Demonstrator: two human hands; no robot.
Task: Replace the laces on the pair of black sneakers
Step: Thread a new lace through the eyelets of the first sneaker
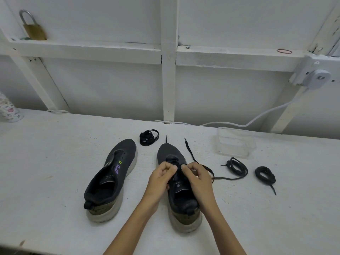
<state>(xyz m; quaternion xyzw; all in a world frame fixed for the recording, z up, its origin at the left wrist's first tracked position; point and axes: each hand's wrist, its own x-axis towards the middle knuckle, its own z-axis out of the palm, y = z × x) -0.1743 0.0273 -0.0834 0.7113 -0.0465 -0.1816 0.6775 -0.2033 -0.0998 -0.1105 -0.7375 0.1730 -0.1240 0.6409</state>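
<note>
Two black sneakers with pale soles stand on the white table, toes away from me. The left sneaker (pixel 112 178) has no lace in its eyelets. Over the right sneaker (pixel 181 192) my left hand (pixel 161 178) and my right hand (pixel 197 178) pinch a flat black lace (pixel 192 155) at the lower eyelets. One end of that lace trails far right of the toe, another end (pixel 166 138) pokes out beyond the toe. A coiled flat lace (pixel 148 137) lies behind the shoes. Two coiled round laces (pixel 237 166) (pixel 265 174) lie to the right.
A clear plastic container (pixel 236 142) sits at the back right of the table. A white cable (pixel 248 124) runs along the wall to a white box. A patterned object (pixel 9 111) stands at the far left. A brass padlock (pixel 34 27) rests on the wall ledge.
</note>
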